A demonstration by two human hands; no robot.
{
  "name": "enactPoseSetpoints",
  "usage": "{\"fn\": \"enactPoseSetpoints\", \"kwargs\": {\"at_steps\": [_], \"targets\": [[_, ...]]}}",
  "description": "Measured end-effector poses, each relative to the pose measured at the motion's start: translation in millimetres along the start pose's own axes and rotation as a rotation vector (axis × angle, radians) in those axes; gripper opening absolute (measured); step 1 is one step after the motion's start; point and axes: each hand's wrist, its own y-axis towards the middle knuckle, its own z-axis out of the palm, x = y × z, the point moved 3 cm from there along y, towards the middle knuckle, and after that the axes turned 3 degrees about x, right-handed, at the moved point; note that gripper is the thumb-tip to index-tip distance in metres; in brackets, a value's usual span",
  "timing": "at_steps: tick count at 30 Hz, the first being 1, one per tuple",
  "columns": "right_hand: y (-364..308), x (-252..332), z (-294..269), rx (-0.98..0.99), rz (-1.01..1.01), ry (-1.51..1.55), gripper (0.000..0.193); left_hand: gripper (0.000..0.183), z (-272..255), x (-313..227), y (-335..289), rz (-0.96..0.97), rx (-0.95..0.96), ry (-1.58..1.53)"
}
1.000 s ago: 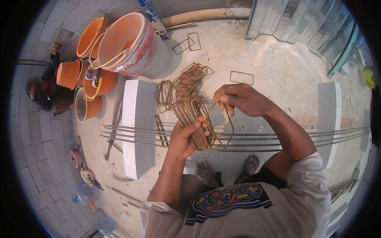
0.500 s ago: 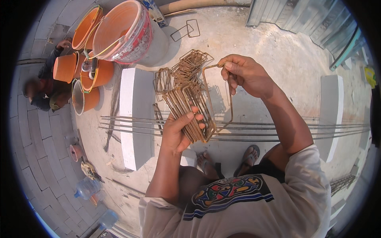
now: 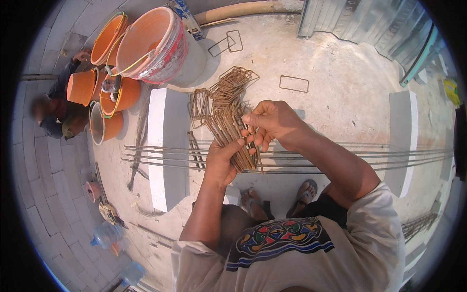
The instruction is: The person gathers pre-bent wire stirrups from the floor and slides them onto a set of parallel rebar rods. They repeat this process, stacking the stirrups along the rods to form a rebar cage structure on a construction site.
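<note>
My left hand [image 3: 223, 159] is wrapped round a bundle of rusty rectangular rebar stirrups [image 3: 224, 130], held up over the long bars. At the right side of that bundle, my right hand [image 3: 278, 122] has thumb and fingers closed on the edge of a stirrup [image 3: 260, 158]; its fingers partly hide the hold. The two hands nearly touch. Beyond the bundle, a heap of similar stirrups [image 3: 233, 82] lies on the concrete floor. One single stirrup [image 3: 294, 77] lies flat to the right of the heap.
Long steel bars [image 3: 311, 156] run across two pale blocks [image 3: 168, 146] [image 3: 403, 141]. Buckets, including a large one [image 3: 160, 48], stand at the far left beside a crouching person [image 3: 58, 104]. Two loose stirrups [image 3: 234, 41] lie far off. Corrugated sheeting [image 3: 355, 24] stands at the far right.
My right hand has come down and nearer, to the bundle; the stirrup it held out beside the bundle no longer hangs there. The single stirrup on the floor now shows where that hand was.
</note>
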Motion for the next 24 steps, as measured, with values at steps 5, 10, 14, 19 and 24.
{"fn": "enactPoseSetpoints", "kwargs": {"at_steps": [5, 10, 14, 19, 24], "targets": [[14, -12, 7, -0.003, 0.07, -0.085, 0.035, 0.023, 1, 9, 1, -0.005, 0.022, 0.019], [41, -28, -16, 0.004, -0.009, -0.379, 0.044, 0.02, -4, 11, -6, -0.022, -0.165, 0.057], [106, -112, -162, -0.456, -0.296, -1.164, 0.037, 0.02, 0, 5, -12, -0.019, -0.162, -0.002], [139, -179, -283, -0.688, 0.16, -1.443, 0.027, 0.018, -15, 0, -41, 0.051, -0.194, -0.093], [163, -198, -315, -0.634, 0.192, -1.66, 0.024, 0.025, -26, 12, -57, -0.015, -0.294, -0.055]]}}
